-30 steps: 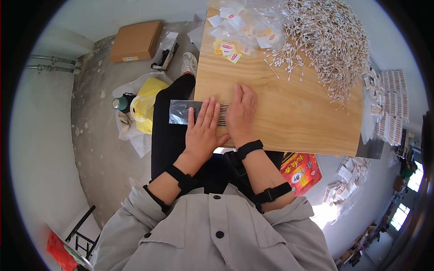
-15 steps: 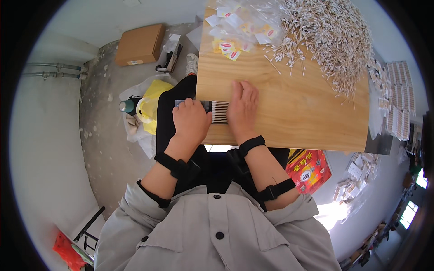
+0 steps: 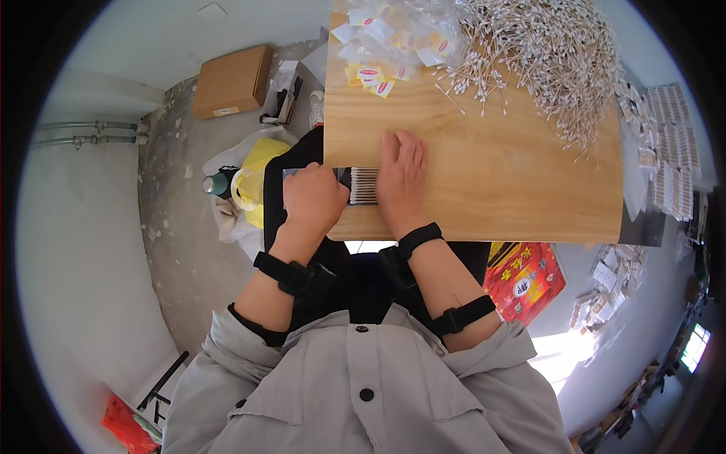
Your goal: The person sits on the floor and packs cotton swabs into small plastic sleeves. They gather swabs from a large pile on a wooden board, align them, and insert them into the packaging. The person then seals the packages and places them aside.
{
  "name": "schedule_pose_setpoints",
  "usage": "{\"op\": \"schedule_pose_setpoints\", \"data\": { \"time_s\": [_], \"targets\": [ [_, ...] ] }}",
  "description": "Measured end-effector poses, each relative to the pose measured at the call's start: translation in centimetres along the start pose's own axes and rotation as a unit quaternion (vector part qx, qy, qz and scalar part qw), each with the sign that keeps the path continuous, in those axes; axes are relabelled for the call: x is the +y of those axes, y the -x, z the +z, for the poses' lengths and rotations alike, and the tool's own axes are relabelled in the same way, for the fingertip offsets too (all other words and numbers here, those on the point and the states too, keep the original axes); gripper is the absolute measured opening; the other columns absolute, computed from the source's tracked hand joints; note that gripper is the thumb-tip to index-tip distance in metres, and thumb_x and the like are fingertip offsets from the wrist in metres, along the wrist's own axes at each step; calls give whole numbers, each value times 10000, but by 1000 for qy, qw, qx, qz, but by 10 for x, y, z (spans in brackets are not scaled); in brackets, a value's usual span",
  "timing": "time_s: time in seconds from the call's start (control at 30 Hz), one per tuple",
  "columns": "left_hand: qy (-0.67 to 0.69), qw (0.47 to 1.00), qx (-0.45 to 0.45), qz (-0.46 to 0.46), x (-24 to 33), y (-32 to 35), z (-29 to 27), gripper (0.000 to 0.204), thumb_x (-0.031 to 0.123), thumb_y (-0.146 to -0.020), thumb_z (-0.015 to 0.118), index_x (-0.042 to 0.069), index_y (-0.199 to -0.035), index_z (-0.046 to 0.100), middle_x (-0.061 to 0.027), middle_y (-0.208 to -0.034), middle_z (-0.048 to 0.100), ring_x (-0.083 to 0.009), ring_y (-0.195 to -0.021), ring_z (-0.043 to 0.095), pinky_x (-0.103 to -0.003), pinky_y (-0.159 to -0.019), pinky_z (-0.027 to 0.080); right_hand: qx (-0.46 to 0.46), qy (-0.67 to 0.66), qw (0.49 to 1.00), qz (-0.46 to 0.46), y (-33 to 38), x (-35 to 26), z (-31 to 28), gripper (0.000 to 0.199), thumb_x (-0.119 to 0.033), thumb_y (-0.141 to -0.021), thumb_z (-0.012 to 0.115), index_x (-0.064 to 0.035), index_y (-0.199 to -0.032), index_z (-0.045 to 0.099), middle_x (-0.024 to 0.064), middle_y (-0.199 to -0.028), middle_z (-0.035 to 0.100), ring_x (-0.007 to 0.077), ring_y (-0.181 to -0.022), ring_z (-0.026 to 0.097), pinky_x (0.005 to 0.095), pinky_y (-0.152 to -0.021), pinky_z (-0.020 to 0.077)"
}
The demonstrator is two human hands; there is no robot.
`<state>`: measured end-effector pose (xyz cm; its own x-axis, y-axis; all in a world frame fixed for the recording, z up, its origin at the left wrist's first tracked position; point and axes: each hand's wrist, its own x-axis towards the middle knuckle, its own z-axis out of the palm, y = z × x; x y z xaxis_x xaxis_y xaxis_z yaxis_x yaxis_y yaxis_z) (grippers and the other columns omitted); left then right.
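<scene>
On my feed a neat row of pale-tipped cotton swabs (image 3: 365, 186) sits at the desk's (image 3: 491, 181) 8 o'clock side. Right hand (image 3: 402, 181) lies open beside it. Left hand (image 3: 314, 198), flat a second ago, is curled now; can't tell what it's gripping.

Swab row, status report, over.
Left hand curled over plastic bag, grip hidden. Right hand open at the row's right end. Swab row lined up between hands. Loose swab pile farther up table, apart from both.
</scene>
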<state>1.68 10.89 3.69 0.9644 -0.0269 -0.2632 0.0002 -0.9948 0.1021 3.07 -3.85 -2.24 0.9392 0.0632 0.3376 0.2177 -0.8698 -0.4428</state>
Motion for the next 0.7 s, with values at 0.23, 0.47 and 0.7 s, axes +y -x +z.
{"op": "schedule_pose_setpoints", "data": {
  "time_s": [0.23, 0.47, 0.7],
  "targets": [
    [68, 997, 42, 20, -6, 4, 0, 148, 201, -755, 634, 64, -736, 688, -105, -802, 649, -278, -799, 658, -424, -723, 474, -5, -12, 1000, -9, -2, -7, 5, 371, -68, -881, 503, -11, -1247, 534, 143, -1239, 488, 326, -1283, 426, 503, -1131, 286],
    [53, 995, 78, 34, -4, 4, 4, 149, 200, -738, 655, 53, -755, 673, -101, -796, 639, -276, -786, 648, -423, -711, 466, -12, -15, 1000, -17, -2, -12, 10, 369, -76, -882, 503, -23, -1245, 539, 141, -1237, 490, 332, -1283, 429, 504, -1137, 279],
    [68, 985, 146, 55, -4, 3, 15, 105, 171, -722, 658, 77, -700, 615, -91, -750, 589, -288, -757, 610, -426, -694, 431, -19, -27, 999, -10, -3, -17, 11, 374, -76, -880, 506, -20, -1249, 532, 146, -1232, 498, 337, -1273, 445, 506, -1132, 291]
  ]
}}
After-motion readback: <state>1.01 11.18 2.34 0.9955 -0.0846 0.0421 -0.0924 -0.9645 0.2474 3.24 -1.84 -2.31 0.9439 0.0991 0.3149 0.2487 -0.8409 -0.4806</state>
